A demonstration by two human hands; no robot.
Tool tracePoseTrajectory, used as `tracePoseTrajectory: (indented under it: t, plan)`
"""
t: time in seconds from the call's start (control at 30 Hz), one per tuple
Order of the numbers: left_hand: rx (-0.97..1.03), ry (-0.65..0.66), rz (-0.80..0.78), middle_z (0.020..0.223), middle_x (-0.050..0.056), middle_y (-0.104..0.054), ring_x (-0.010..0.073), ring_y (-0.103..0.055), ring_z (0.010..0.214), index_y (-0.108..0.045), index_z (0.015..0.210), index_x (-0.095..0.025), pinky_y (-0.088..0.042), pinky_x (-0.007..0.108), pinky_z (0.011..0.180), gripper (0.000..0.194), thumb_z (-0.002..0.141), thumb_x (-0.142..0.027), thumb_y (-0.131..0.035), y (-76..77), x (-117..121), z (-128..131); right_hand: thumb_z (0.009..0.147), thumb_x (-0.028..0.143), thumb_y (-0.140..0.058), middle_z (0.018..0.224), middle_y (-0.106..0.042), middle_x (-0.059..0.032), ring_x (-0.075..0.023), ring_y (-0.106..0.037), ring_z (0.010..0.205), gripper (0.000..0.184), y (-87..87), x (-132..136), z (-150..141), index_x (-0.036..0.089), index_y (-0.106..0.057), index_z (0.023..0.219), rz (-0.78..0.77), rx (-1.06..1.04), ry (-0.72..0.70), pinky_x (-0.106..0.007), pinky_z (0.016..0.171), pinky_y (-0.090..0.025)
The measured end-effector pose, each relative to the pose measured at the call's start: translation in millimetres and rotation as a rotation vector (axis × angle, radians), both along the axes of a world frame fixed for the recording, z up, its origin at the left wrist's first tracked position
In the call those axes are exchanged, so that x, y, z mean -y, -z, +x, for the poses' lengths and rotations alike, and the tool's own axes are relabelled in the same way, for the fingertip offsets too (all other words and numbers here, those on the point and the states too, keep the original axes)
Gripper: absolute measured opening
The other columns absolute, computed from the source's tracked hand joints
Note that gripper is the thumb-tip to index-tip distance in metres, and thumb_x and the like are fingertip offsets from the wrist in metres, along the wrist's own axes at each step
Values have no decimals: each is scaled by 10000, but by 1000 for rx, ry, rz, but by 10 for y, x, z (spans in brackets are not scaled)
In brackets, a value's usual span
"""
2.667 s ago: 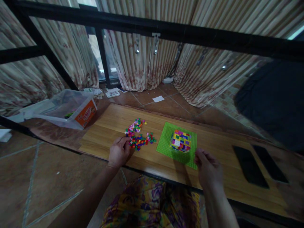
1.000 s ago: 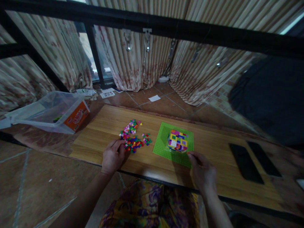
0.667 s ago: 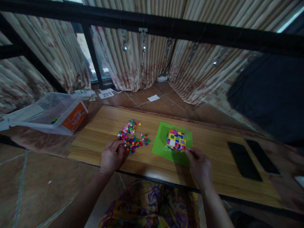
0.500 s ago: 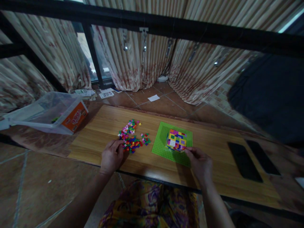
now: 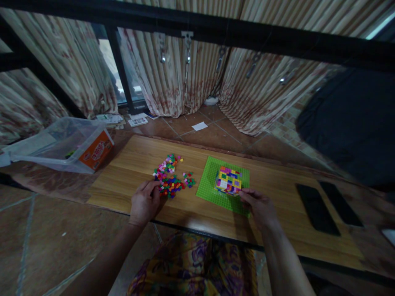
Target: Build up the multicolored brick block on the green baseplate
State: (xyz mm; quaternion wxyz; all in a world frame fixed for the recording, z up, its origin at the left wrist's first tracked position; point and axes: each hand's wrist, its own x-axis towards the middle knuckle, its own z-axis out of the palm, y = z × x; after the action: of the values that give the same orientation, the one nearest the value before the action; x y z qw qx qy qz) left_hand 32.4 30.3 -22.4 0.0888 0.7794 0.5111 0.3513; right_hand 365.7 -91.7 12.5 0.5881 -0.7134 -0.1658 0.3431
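Observation:
A green studded baseplate (image 5: 206,193) lies on the wooden table. On it stands a boxy build of multicoloured toy bricks (image 5: 228,180), its top a patchwork of yellow, purple, white and pink. My right hand (image 5: 257,203) has its fingertips pinched at the build's near right corner; whatever is between them is too small to make out. To the left, loose small bricks (image 5: 173,185) of many colours lie in a pile. My left hand (image 5: 145,201) rests at the pile's near left edge, fingers curled together, and their tips are partly hidden among the bricks.
A clear plastic bin (image 5: 68,160) with an orange label stands left of the table (image 5: 117,181). Two dark flat slabs (image 5: 317,209) lie at the table's right end. Papers (image 5: 138,120) and striped curtains (image 5: 185,82) are beyond the far edge.
My right hand has shifted slightly at the build's corner, its fingers a little flatter. My left hand stays at the pile. The view has tilted very slightly.

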Motion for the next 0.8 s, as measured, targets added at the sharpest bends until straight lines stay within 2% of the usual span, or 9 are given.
tracePoseTrajectory:
  t: [0.13,0.33,0.43,0.5,0.57,0.63,0.73,0.8]
  plan:
    - [-2,-2,10,914,63,-691,200,-645,860,-663,928,-205,-513,312,816,215,896,-253,-457,-2,-1,-3,428,402,-882,634,-667,-12,-126,-573,546,410,2,-26,-14,170,-717,723,-2,-9,-4,-235,482,-447]
    - [14,-3,6,873,51,-686,190,-648,828,-666,919,-213,-519,291,791,216,877,-247,-457,-1,-10,-5,476,479,-853,578,-638,-12,-128,-555,511,421,47,24,-54,155,-716,706,6,117,-20,-241,469,-445]
    - [24,-3,5,882,49,-688,191,-648,833,-664,934,-220,-521,296,797,216,871,-245,-459,-13,-2,-6,597,561,-767,623,-660,-33,-136,-572,529,428,63,68,53,156,-706,723,37,204,-22,-253,495,-458]
    - [27,-1,11,874,48,-686,192,-649,826,-662,935,-223,-524,297,785,211,866,-239,-463,-19,4,-9,706,593,-651,680,-682,-50,-158,-600,585,434,72,46,176,165,-703,755,44,365,-57,-281,552,-481]
    - [30,1,19,856,47,-681,190,-651,812,-660,925,-222,-525,291,763,204,862,-232,-466,-23,5,-12,769,543,-579,761,-706,-65,-194,-629,684,390,83,-29,296,177,-710,803,21,589,-139,-332,658,-504]
    - [34,2,23,846,46,-677,188,-652,798,-660,920,-220,-527,288,744,204,861,-226,-465,-27,0,-16,755,426,-607,876,-724,-77,-227,-641,817,279,95,-128,371,191,-723,850,9,713,-216,-382,794,-498]
    - [32,-1,22,838,44,-679,194,-655,782,-662,914,-224,-533,297,718,204,864,-234,-464,-39,-10,-21,715,270,-639,1023,-718,-79,-253,-613,992,201,113,-215,384,212,-735,882,5,802,-309,-409,945,-439]
    - [26,3,21,841,45,-682,199,-657,774,-662,906,-225,-538,306,706,203,868,-246,-464,-50,-16,-25,739,228,-623,1077,-704,-90,-268,-590,1048,209,132,-186,349,214,-735,915,-3,851,-336,-424,978,-410]
